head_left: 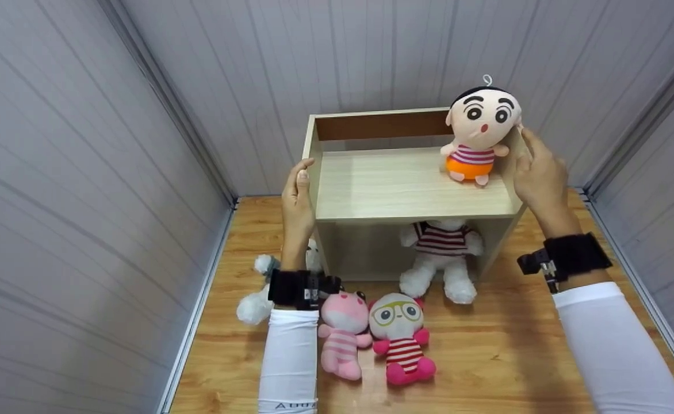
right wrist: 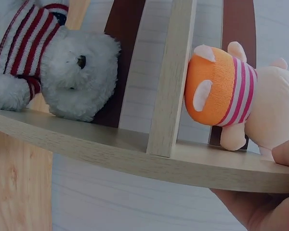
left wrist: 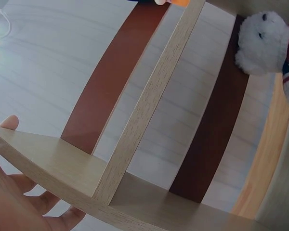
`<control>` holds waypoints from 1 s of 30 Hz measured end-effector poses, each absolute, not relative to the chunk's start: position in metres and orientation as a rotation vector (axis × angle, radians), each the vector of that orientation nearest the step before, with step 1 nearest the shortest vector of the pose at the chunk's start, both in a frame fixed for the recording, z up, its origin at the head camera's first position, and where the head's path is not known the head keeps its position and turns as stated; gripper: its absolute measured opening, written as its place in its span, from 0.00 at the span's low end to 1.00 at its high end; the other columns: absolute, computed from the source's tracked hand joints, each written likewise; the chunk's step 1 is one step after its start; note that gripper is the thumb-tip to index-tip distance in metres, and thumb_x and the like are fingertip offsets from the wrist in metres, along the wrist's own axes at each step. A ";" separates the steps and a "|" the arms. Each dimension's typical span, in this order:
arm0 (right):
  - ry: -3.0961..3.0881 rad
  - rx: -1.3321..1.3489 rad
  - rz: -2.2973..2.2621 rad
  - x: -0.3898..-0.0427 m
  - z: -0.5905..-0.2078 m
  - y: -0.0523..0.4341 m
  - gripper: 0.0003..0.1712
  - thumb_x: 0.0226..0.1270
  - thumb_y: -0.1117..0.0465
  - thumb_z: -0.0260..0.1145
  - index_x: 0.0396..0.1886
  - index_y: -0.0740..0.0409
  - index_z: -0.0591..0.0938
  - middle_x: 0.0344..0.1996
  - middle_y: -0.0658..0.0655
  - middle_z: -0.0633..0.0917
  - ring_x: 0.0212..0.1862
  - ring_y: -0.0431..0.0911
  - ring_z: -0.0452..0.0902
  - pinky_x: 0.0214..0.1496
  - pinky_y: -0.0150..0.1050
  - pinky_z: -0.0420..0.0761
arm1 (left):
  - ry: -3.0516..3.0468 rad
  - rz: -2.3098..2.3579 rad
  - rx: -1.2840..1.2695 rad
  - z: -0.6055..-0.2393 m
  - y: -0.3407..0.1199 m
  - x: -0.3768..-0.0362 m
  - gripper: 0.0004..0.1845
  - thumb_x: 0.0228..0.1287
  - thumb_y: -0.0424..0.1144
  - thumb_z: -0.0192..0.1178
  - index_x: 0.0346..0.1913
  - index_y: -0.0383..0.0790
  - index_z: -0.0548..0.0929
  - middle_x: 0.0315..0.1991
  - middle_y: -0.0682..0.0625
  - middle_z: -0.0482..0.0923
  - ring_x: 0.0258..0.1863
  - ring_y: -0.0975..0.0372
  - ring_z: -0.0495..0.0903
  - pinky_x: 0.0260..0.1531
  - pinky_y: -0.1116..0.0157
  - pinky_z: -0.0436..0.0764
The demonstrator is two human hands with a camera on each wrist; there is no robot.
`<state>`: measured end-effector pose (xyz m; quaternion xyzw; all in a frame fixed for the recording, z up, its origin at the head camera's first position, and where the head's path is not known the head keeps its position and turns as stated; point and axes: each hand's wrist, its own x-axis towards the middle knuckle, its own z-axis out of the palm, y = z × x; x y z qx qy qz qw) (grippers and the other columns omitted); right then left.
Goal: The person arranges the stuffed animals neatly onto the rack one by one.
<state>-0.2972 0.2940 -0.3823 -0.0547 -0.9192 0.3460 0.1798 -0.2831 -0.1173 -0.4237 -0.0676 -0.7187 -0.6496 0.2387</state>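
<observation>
Lettering on the left sleeve [head_left: 288, 368] is cut off and unreadable. Two plush dolls, pink [head_left: 341, 339] and bespectacled [head_left: 403, 339], lie nearest on the wooden floor [head_left: 498, 356], a white one [head_left: 256, 299] behind the left arm. Beyond, both hands grip the wooden shelf unit [head_left: 406, 184]: left hand [head_left: 298, 201] curled round its left panel, right hand [head_left: 538, 172] round its right panel. One striped teddy bear [head_left: 441, 259] sits underneath; one boy doll [head_left: 478, 135] stands on top, beside the right fingers [head_left: 529, 141].

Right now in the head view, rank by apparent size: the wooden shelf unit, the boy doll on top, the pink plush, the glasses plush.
1. wooden shelf unit, clearly largest.
2. boy doll.
3. glasses plush and pink plush: alike, unranked.
The boy doll's lead is unsure; it sits higher, nearer the camera.
</observation>
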 end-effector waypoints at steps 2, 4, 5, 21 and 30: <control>-2.596 -0.157 0.973 -0.297 -0.382 0.294 0.32 0.78 0.60 0.46 0.80 0.50 0.63 0.62 0.78 0.76 0.64 0.77 0.69 0.71 0.72 0.60 | -1.970 -1.778 -0.187 -0.423 -0.117 -0.283 0.20 0.85 0.40 0.40 0.67 0.39 0.77 0.71 0.44 0.74 0.75 0.54 0.66 0.75 0.53 0.64; -2.598 -0.163 0.966 -0.298 -0.382 0.293 0.32 0.79 0.60 0.46 0.80 0.49 0.63 0.59 0.80 0.77 0.60 0.77 0.71 0.69 0.72 0.63 | -1.970 -1.777 -0.188 -0.423 -0.118 -0.284 0.21 0.85 0.40 0.40 0.67 0.39 0.77 0.71 0.44 0.74 0.75 0.54 0.66 0.75 0.53 0.64; -2.595 -0.164 0.960 -0.298 -0.382 0.292 0.31 0.79 0.60 0.46 0.80 0.49 0.63 0.58 0.80 0.77 0.57 0.77 0.72 0.67 0.71 0.65 | -1.968 -1.777 -0.189 -0.423 -0.118 -0.284 0.21 0.85 0.40 0.40 0.67 0.38 0.76 0.71 0.44 0.74 0.75 0.54 0.66 0.75 0.53 0.64; -2.514 -0.141 0.892 -0.297 -0.384 0.288 0.29 0.79 0.60 0.47 0.77 0.53 0.69 0.42 0.82 0.80 0.38 0.72 0.73 0.50 0.69 0.73 | -2.024 -1.686 -0.163 -0.426 -0.117 -0.278 0.21 0.84 0.44 0.41 0.72 0.48 0.73 0.56 0.48 0.81 0.59 0.58 0.79 0.63 0.57 0.75; -2.537 -0.153 0.885 -0.297 -0.388 0.290 0.29 0.79 0.59 0.46 0.77 0.52 0.68 0.33 0.79 0.77 0.34 0.68 0.72 0.42 0.64 0.73 | -2.005 -1.674 -0.108 -0.449 -0.110 -0.255 0.27 0.81 0.43 0.51 0.78 0.59 0.64 0.72 0.45 0.72 0.54 0.52 0.80 0.45 0.56 0.80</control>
